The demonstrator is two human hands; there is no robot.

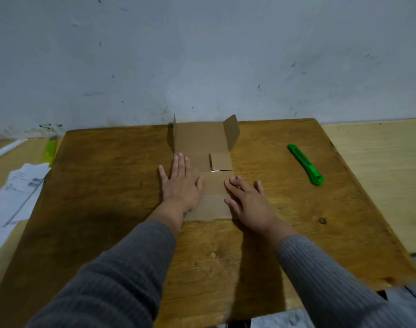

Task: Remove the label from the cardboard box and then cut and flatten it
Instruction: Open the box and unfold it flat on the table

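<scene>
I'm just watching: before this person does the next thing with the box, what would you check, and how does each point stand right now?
1. Cardboard box opened out flat on the wooden table: mostly ok; two far flaps stand up.
2. Left hand pressing the cardboard, palm down: ok.
3. Right hand on the cardboard's right edge: ok, fingers spread, nothing in its grip.
4. Green cutter away from both hands, on the table to the right: ok.
5. Cutter blade pulled in: cannot tell.
6. Label off the box: no label shows on the visible side; the underside cannot be told.
</scene>
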